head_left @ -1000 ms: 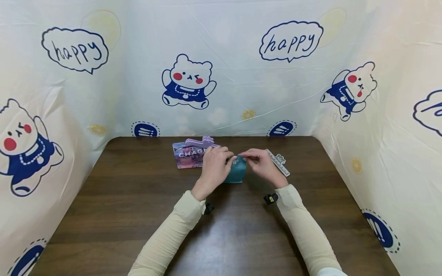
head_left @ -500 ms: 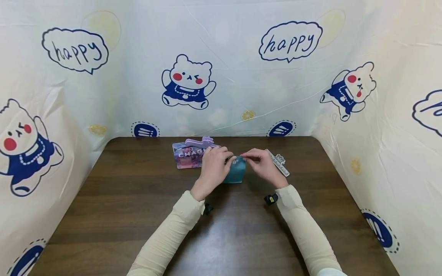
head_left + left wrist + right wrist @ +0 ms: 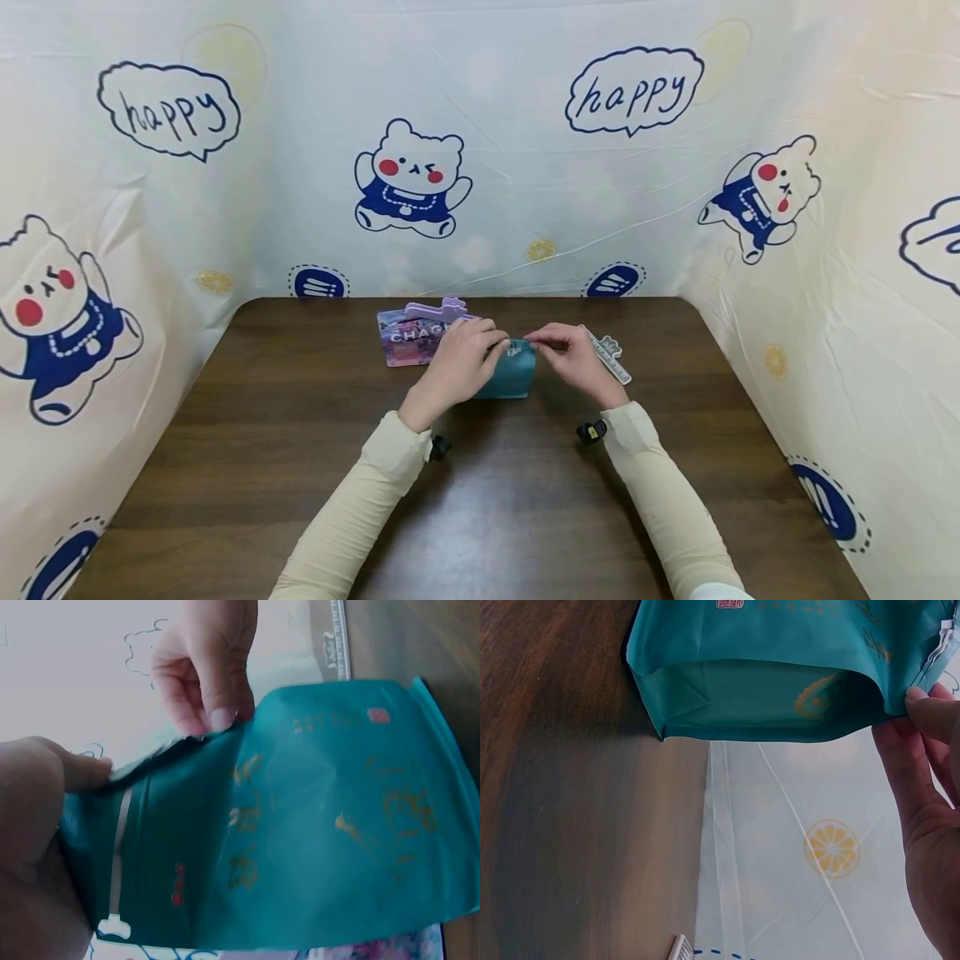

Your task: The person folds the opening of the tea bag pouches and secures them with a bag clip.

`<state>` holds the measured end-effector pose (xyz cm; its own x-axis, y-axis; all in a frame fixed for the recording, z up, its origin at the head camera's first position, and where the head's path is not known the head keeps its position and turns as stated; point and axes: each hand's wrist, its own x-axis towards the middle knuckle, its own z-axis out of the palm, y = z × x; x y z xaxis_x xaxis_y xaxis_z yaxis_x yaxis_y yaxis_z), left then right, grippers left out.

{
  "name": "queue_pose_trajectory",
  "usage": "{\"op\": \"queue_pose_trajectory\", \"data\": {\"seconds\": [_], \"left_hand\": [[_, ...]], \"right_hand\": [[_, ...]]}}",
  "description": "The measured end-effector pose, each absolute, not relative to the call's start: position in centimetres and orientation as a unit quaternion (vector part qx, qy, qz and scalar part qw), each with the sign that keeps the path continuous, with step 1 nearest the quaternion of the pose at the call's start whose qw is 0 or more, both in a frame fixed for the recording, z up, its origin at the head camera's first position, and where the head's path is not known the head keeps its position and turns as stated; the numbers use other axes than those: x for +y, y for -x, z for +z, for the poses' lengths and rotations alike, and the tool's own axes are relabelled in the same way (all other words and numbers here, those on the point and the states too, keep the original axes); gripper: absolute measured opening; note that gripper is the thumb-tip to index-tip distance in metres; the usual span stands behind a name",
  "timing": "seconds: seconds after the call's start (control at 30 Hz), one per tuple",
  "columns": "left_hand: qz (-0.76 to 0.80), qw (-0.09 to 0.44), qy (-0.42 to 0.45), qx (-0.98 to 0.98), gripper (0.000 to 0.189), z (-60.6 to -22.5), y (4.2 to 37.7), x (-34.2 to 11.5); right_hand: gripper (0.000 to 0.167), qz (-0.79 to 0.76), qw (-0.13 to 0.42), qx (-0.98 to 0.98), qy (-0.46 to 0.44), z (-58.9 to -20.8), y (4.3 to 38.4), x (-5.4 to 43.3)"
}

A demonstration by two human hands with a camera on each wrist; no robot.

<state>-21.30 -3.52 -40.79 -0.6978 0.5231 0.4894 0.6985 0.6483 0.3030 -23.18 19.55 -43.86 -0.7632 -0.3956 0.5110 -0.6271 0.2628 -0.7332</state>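
A teal pouch (image 3: 512, 377) with gold characters stands on the table between the two hands. Its upper part is held by my left hand (image 3: 459, 360), thumb toward me. My right hand (image 3: 573, 357) pinches the pouch's right edge near the top between thumb and fingertips. Seen from the left wrist, the pouch (image 3: 322, 817) bears a pale strip (image 3: 118, 855) across its upper part, close to the left hand (image 3: 30, 802). From the right wrist, the folded bottom of the pouch (image 3: 757, 701) shows, with the right thumb and fingers (image 3: 930, 720) at its side edge.
A purple-pink packet (image 3: 399, 348) lettered "CHAG" lies left of the pouch, with a purple clip (image 3: 442, 310) at its top, partly behind the left hand. Right of the right hand lies a white clip (image 3: 611, 354) with piano-key markings. Printed cloth (image 3: 510, 167) hangs behind the table.
My left wrist and forearm have shifted left, uncovering more of the pouch's front. The right hand has slid slightly along the pouch's edge, still pinching it.
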Motion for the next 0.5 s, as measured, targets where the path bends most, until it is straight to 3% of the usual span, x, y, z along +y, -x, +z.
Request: {"op": "queue_pose_trajectory", "data": {"seconds": [0.13, 0.5], "left_hand": [[-0.246, 0.170, 0.350, -0.888, 0.016, -40.81, 21.36, -3.81], [-0.243, 0.196, 0.339, -0.888, 0.013, -40.69, 21.43, -3.51]], "right_hand": [[0.019, 0.516, 0.117, -0.783, -0.327, -43.90, 23.15, 19.53], [0.020, 0.517, 0.113, -0.786, -0.319, -44.63, 23.43, 19.75]]}}
